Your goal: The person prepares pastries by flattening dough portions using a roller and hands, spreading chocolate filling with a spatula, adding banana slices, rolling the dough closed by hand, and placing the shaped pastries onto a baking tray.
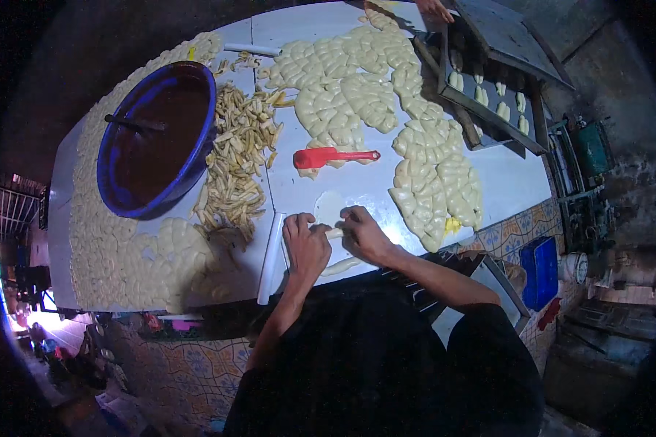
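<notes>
Soft pale flat dough sheet (329, 207): rolled edge pinched by left hand (305, 244) and right hand (363, 233); smooth white bench (510, 182) beneath; red plastic scraper (328, 156) beyond.

Both hands, left hand (306, 244) and right hand (363, 233), press a dough piece (331, 211) flat on the white surface (514, 182), red scraper (328, 156) just beyond.

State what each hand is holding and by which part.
Both the left hand and the right hand press on one flattened piece of dough at its near edge, fingers curled over it; nothing is lifted off the table.
</notes>
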Demonstrator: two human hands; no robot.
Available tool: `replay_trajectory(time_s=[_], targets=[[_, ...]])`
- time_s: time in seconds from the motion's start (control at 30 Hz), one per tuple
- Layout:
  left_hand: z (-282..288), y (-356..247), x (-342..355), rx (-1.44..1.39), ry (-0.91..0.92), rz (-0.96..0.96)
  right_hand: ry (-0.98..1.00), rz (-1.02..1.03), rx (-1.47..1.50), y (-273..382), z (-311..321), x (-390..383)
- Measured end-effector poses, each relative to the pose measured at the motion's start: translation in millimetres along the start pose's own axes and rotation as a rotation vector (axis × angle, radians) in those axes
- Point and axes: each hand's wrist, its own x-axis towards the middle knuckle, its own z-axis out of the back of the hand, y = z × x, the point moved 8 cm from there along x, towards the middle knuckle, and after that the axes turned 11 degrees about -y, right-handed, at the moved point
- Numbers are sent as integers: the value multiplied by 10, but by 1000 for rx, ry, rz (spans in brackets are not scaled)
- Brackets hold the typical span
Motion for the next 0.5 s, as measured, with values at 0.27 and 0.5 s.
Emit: replay_trajectory(time_s=[0.27, 0.5], targets=[[-214, 195, -115, -35, 36, -183, 51, -160, 111, -172, -119, -24], [-267, 111, -82, 113, 182, -85, -28, 7, -248, -115, -78, -161]])
